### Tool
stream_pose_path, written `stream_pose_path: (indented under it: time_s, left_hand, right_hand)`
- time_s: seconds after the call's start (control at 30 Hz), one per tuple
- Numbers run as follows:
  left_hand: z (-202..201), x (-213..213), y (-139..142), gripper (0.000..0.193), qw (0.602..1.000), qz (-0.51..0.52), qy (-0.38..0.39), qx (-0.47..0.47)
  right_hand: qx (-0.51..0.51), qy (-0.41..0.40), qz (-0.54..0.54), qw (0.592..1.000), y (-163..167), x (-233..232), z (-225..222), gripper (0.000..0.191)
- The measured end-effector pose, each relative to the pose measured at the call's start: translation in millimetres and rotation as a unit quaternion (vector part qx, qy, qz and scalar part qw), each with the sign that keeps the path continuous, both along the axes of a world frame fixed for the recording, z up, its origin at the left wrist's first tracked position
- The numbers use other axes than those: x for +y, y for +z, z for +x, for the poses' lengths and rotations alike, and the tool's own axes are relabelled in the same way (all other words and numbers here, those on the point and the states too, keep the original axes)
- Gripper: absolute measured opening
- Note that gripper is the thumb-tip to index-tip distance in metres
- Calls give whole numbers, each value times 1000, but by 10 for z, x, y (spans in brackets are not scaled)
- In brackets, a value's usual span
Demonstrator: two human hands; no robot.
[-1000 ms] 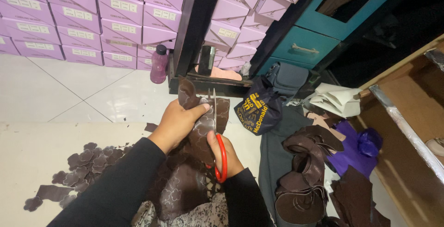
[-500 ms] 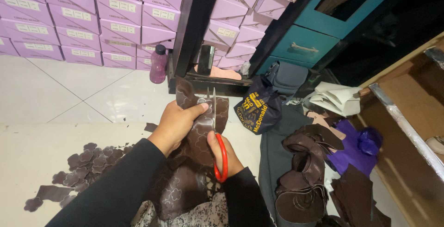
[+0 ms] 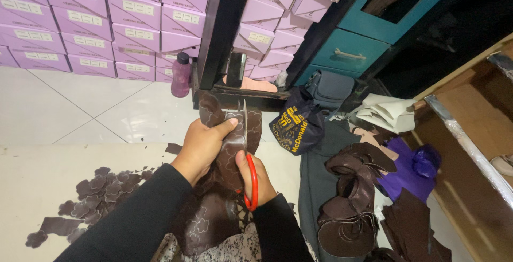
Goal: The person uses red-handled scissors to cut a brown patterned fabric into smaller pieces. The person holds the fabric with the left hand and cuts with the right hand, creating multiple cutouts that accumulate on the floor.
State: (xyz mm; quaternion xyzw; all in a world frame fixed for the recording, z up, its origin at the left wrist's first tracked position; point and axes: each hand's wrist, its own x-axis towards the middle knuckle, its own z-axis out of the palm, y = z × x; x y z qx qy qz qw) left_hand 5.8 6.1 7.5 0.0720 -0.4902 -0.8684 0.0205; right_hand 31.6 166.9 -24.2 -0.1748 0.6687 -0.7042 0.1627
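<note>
Two hands at frame centre: left hand (image 3: 202, 145) pinches brown leather sheet (image 3: 224, 134), right hand (image 3: 255, 179) closed around red-handled scissors (image 3: 247, 158), blades upright w/ tips in the sheet. Cut flower-shaped pieces (image 3: 91, 195) lie lower left. Purple bottle (image 3: 181, 75) and stacked lilac boxes (image 3: 107, 21) upper left; dark bag (image 3: 296, 126) just right. Vs 0.5 s ago: grip and sheet unchanged, blades approx. same spot.

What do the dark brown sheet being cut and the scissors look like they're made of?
Brown sheet: probably leather or a leather-like synthetic; it shows a soft sheen, limp folds and traced flower outlines. Scissors: bright metal blades, with glossy red handle loops that look like plastic. The left hand holds the sheet; the right hand works the scissors.
</note>
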Motion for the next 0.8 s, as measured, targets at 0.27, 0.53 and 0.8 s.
stream_pose_path:
  time_s: [0.27,0.53,0.8]
  left_hand:
    - [14,46,19,17,999,37,1,1]
    - [52,54,28,15,997,71,10,-42]
    - [19,109,-46,16,992,108,23,-67]
  right_hand:
    - [12,-31,-1,999,-114,-19,8,44]
    - [13,-65,30,997,-123,-82,22,50]
    - [-7,-100,26,995,-134,-176,29,54]
